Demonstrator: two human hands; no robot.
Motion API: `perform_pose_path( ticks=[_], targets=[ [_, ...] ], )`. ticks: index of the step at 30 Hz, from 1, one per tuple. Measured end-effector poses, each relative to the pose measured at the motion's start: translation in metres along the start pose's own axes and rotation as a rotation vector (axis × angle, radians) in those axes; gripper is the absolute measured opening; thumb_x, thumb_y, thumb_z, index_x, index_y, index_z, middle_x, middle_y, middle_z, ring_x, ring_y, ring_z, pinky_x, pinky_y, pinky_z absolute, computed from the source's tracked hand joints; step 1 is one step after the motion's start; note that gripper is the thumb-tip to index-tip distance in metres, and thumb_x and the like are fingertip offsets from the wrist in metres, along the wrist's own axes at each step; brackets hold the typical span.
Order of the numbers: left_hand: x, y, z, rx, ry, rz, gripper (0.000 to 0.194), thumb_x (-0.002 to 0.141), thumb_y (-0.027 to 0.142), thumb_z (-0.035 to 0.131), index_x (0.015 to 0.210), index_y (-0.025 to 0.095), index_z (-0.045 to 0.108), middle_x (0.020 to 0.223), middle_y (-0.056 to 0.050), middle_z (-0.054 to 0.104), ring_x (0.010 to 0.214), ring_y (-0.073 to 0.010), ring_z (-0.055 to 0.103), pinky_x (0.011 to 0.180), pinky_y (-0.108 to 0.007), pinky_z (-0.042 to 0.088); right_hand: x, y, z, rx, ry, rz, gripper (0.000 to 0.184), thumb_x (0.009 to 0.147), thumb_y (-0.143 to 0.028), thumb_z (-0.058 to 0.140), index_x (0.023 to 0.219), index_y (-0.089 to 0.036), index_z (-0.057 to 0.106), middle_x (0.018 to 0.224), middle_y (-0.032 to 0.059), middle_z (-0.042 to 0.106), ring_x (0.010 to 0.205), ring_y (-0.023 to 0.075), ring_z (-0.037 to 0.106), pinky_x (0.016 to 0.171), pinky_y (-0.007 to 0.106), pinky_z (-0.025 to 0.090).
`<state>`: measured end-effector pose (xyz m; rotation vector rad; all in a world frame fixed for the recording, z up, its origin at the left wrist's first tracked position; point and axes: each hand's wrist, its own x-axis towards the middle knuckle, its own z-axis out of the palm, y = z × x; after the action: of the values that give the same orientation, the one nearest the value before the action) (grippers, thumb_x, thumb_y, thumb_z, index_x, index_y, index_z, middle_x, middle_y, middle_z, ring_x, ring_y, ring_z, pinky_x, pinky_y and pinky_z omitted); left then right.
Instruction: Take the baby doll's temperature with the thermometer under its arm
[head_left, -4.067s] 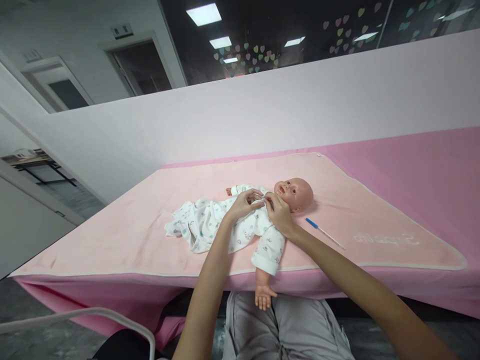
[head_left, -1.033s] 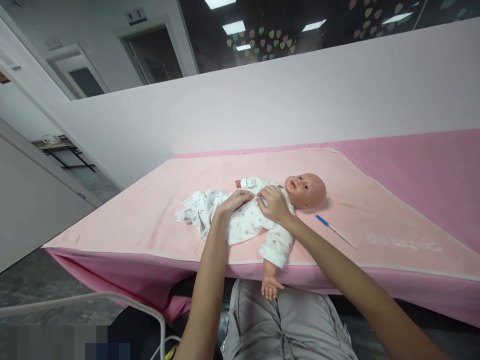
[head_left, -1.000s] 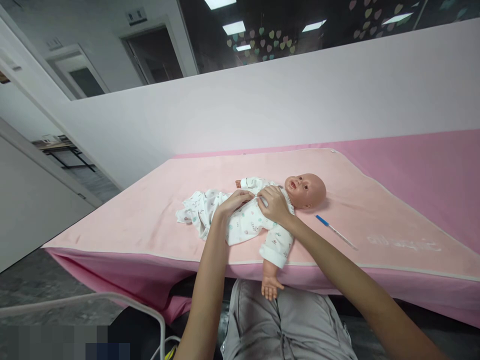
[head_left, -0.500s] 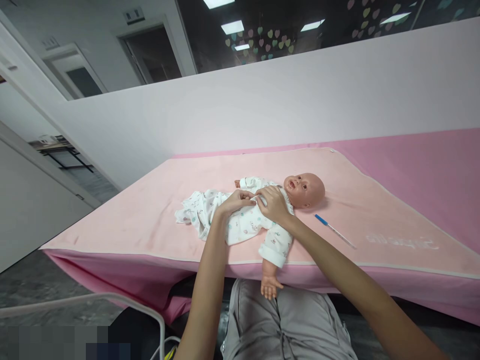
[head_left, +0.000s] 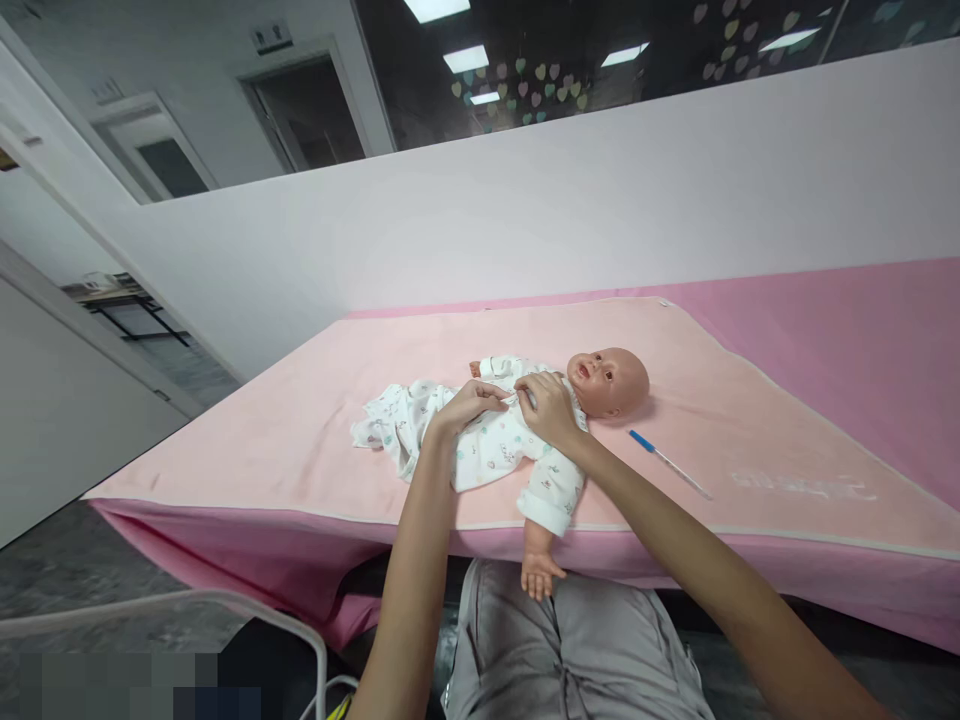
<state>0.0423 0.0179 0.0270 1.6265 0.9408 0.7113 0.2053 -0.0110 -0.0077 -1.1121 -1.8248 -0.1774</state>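
with left hand [head_left: 474, 402] and right hand [head_left: 551, 408] we work the garment [head_left: 495, 450], fingers bent; if clamped, we cannot tell. next calls for gentle fingertips, we judge.

Pink-covered table [head_left: 862, 370], bearing peach mat [head_left: 300, 420] beneath doll [head_left: 611, 385].

Pretty soft, even light over both hands, left hand [head_left: 471, 405] and right hand [head_left: 551, 405], with just a faint shadow right of the right hand, by the doll's head [head_left: 611, 382]. Way above them, bright ceiling panels [head_left: 466, 59] glare in dark glass [head_left: 525, 110]. Wide-angle stretch toward the corners, blocky pixelation well left of and below the left hand.
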Motion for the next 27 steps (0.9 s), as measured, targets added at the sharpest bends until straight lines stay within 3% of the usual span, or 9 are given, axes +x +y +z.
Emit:
perform_pose_path(
  ticks=[2,5,8,11,14,27],
  targets=[
    [0.0019,-0.0018,0.0007,-0.025,0.02,-0.002,0.02,0.06,0.022,0.066,0.076,0.012,0.072,0.056,-0.001,0.058,0.057,-0.0106,0.049,0.055,-0.023,0.037,-0.0002,0.0,0.0,0.002,0.001,0.0,0.01,0.08,-0.012,0.047,0.079,-0.019,0.055,0.08,0.0027,0.064,0.079,0.0192,0.053,0.076,0.032,0.034],
    [0.0032,-0.0033,0.0013,-0.032,0.039,0.03,0.016,0.06,0.02,0.064,0.071,0.012,0.072,0.066,-0.004,0.065,0.068,-0.0132,0.055,0.065,-0.024,0.04,0.0,0.0001,-0.0002,-0.004,0.001,-0.004,0.01,0.08,-0.012,0.047,0.079,-0.019,0.055,0.08,0.0027,0.064,0.08,0.0192,0.053,0.077,0.032,0.033],
    [0.002,-0.0026,0.0002,-0.015,0.027,0.028,0.017,0.06,0.022,0.065,0.074,0.013,0.071,0.056,0.0,0.058,0.057,-0.0092,0.049,0.057,-0.022,0.037,0.0003,-0.0002,-0.0007,-0.015,0.004,-0.008,0.01,0.08,-0.012,0.047,0.079,-0.019,0.055,0.08,0.0025,0.064,0.079,0.0191,0.053,0.076,0.032,0.033],
    [-0.0005,-0.0004,-0.0009,0.015,-0.029,0.02,0.025,0.058,0.023,0.067,0.081,0.012,0.07,0.044,0.007,0.038,0.044,-0.0043,0.031,0.047,-0.021,0.025,0.0004,-0.0007,-0.0011,-0.022,0.001,-0.008,0.011,0.08,-0.012,0.046,0.079,-0.019,0.055,0.079,0.0025,0.064,0.078,0.019,0.052,0.076,0.032,0.033],
    [-0.0016,0.0012,0.0001,0.04,-0.04,0.033,0.027,0.057,0.022,0.069,0.082,0.011,0.068,0.044,0.01,0.026,0.043,-0.003,0.021,0.045,-0.021,0.017,0.0006,-0.0008,-0.0009,-0.023,-0.004,-0.009,0.012,0.08,-0.012,0.046,0.079,-0.018,0.056,0.079,0.0026,0.064,0.078,0.019,0.052,0.076,0.032,0.033],
    [0.0034,-0.0069,-0.0002,0.052,0.003,0.029,0.017,0.058,0.023,0.066,0.072,0.013,0.067,0.045,0.007,0.037,0.046,-0.0055,0.031,0.047,-0.021,0.023,0.0005,-0.003,-0.0048,0.027,-0.019,-0.043,0.01,0.077,-0.015,0.049,0.082,-0.017,0.057,0.079,0.0042,0.061,0.08,0.0201,0.052,0.077,0.033,0.033]
  ],
)
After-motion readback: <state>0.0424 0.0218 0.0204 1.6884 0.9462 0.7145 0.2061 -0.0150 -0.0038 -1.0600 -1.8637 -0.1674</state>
